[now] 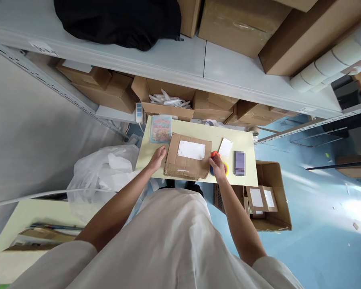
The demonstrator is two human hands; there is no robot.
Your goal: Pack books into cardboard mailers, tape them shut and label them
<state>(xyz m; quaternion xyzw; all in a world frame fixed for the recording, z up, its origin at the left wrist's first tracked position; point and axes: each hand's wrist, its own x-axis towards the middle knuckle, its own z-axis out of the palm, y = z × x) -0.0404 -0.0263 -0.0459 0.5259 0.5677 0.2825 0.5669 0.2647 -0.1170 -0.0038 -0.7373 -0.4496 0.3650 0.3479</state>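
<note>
A flat cardboard box (171, 160) lies on the small pale-yellow table (144, 160), with a white label (191, 150) on its top face. Beside the box's left edge is my left hand (158, 158), its fingers closed together and nothing visible in them. My right hand (218, 167) grips a tape dispenser (215, 154) with red and blue parts, by the box's right edge. A yellow ring, seemingly a tape roll, shows at the dispenser's right side. The palm hides much of the dispenser.
A colourful printed packet (161, 129), a white card (226, 147) and a blurred purple item (239, 163) lie on the table. Behind stands a shelf (174, 62) with cartons. An open carton (284, 196) holds labelled boxes at right; a plastic bag (90, 172) sits left.
</note>
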